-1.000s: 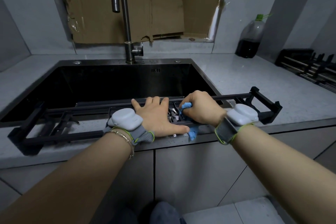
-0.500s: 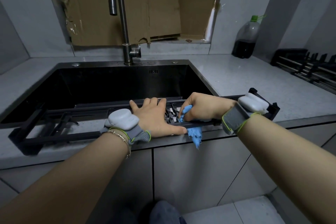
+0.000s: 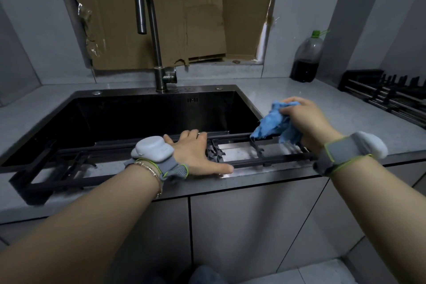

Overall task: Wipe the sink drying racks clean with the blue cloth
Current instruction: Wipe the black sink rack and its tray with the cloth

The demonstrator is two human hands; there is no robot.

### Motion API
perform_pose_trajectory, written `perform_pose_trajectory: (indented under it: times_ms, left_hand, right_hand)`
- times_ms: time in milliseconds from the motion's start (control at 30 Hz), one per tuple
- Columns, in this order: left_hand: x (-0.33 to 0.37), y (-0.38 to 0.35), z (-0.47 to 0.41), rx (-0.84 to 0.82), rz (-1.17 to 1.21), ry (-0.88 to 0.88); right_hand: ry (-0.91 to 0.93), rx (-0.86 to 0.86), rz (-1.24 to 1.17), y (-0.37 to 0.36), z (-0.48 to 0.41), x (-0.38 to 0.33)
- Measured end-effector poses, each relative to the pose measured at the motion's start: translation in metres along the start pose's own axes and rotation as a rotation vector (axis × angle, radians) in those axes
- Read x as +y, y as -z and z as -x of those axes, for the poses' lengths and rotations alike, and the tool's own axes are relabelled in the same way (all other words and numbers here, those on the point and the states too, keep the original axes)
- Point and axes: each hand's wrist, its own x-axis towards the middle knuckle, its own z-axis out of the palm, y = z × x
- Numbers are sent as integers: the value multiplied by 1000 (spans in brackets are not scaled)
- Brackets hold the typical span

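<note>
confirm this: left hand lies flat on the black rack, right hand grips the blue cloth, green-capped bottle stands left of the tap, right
One slip: the green-capped bottle stands right of the tap, not left, as the head view shows. The left hand does lie flat on the black rack and the right hand grips the blue cloth.

blue cloth [image 3: 272, 122]: part bunched inside the right hand [image 3: 306, 120], unseen; lower fringe smeared by blur.
front drying rack [image 3: 265, 159]: mid span covered by the left hand [image 3: 196, 152]; right end lost behind the wrist strap [image 3: 338, 152].
second rack [image 3: 387, 97]: cut by the right edge.
cardboard [image 3: 173, 18]: cut by the top edge.
sink [image 3: 138, 117]: floor too dark to read.
dark shape [image 3: 202, 275]: cut by the bottom edge, cannot tell what.
</note>
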Motion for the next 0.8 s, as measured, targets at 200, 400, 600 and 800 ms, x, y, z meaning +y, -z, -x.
perform_pose_trajectory:
  times_ms: [200,400,600,800]
  left_hand:
    - [46,-3,-16,10,38,-141]
    - [56,-18,-29,72,-20,-144]
    - [57,-19,-30,68,-37,-134]
    - [57,-19,-29,71,-30,-133]
  right_hand:
    - [-60,11,-122,-2,-2,8]
    - [192,-234,681,-23,2,34]
    - [366,-256,901,-31,10,38]
    - [346,-307,921,-16,19,26]
